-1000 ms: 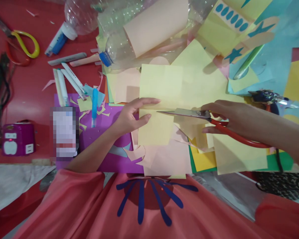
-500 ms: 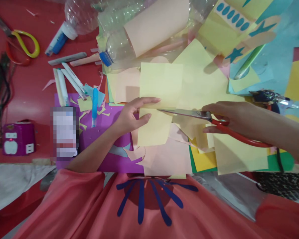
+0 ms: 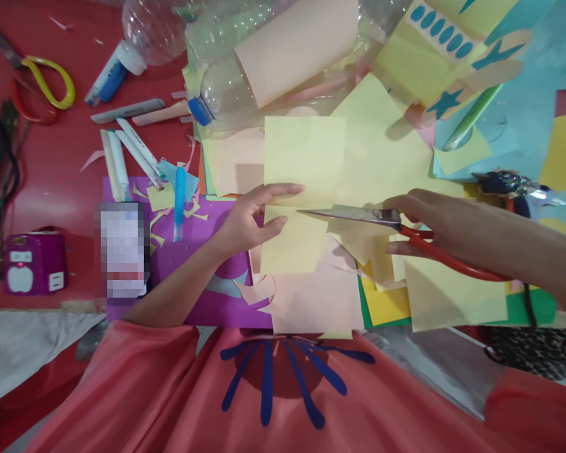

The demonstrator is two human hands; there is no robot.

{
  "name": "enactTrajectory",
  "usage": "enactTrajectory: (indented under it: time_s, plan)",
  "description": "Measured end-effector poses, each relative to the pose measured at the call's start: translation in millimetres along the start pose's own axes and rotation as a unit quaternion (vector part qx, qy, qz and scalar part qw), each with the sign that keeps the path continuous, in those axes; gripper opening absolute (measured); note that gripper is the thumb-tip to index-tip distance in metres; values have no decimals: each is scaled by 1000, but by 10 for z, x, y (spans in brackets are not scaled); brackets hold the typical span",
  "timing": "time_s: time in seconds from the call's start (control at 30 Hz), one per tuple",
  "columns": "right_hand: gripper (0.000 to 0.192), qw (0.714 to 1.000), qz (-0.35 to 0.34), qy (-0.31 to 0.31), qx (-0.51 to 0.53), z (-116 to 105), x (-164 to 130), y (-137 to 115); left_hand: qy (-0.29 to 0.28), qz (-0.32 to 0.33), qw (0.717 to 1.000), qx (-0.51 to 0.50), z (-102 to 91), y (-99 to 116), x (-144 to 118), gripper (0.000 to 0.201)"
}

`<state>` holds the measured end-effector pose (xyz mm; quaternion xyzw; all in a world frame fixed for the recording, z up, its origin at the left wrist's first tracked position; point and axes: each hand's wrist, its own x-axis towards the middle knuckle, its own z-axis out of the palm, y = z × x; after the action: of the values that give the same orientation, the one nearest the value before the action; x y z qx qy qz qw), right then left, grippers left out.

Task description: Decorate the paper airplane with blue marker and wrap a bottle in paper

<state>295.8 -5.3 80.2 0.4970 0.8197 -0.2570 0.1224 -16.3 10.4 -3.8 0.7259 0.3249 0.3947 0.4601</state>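
My left hand (image 3: 252,217) pinches the left edge of a pale yellow paper sheet (image 3: 304,160), thumb on top and fingers spread along it. My right hand (image 3: 434,220) grips red-handled scissors (image 3: 372,217) whose blades point left and lie across the sheet about halfway up. The blade tips reach close to my left thumb. The lower part of the sheet (image 3: 295,245) hangs below the blades, over pink paper offcuts (image 3: 321,296).
Loose yellow, pink, green and blue papers (image 3: 453,296) cover the right side. Clear plastic bottles (image 3: 217,88) and a rolled pink sheet (image 3: 297,44) lie at the top. Markers (image 3: 136,151), yellow-handled scissors (image 3: 47,82) and a purple device (image 3: 33,261) sit on the red table at left.
The scissor blades closed a little and then came back to nearly the same place across the sheet. The lower flap of the sheet shifted slightly. My left hand stayed where it was.
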Motion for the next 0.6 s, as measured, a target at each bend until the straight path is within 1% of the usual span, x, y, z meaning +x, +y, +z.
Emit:
enactTrajectory:
  time_s: [0.2,0.3,0.4,0.5,0.6]
  plan:
    - [79,999,-17,-27,10,-18,39,-54,-9,-3,1000,9,20,62,-3,43]
    - [76,1000,-19,-24,5,-26,61,-82,-21,-7,999,25,20,97,7,41]
    - [76,999,-6,-34,11,-30,82,-105,-30,-8,999,39,18,111,15,40]
    - [74,998,23,-59,23,-33,99,-120,-24,-4,999,36,22,114,17,40]
    - [75,997,32,-70,31,-34,105,-123,-21,-3,999,34,27,124,17,41]
